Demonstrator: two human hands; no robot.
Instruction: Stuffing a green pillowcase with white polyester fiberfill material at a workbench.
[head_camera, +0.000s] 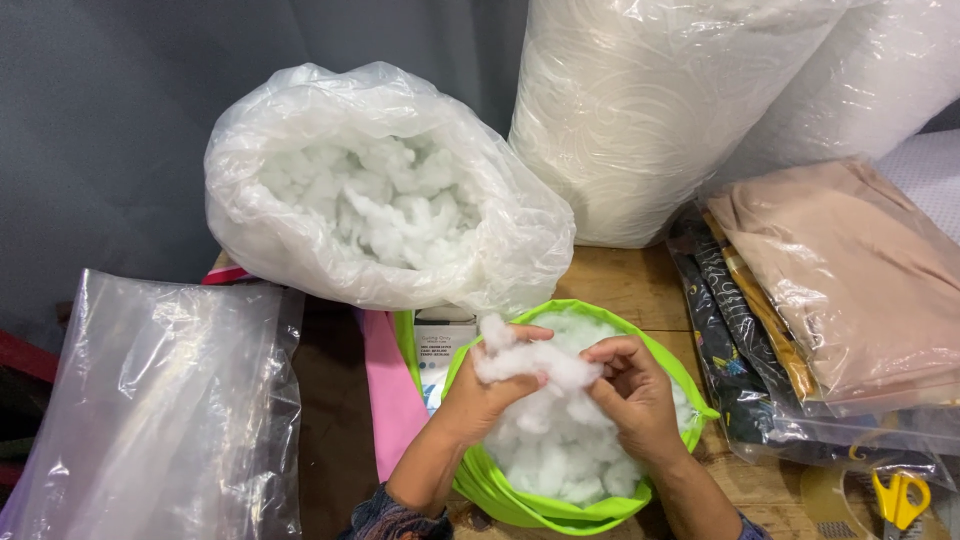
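Plastic sheeting (160, 400) lies far left; the open stuffing bag (380, 190) stands within reach. Over our green pouch (560, 505), our left hand (480, 395) and right hand (635, 395) pinch one fibre clump (530, 365) between closed fingers, keeping loose bits falling inside. Scissors (900, 498) wait far right.

lighting: bright, even, soft, falling from above and in front. glare: white sheen on the clear plastic bag (370, 215), the wrapped rolls (640, 110) and the flat plastic sheet (160, 400). shadows: faint, dark only at the lower left corner and under the bag. focus: sharp throughout, no motion blur. distortion: slight widening toward the edges.
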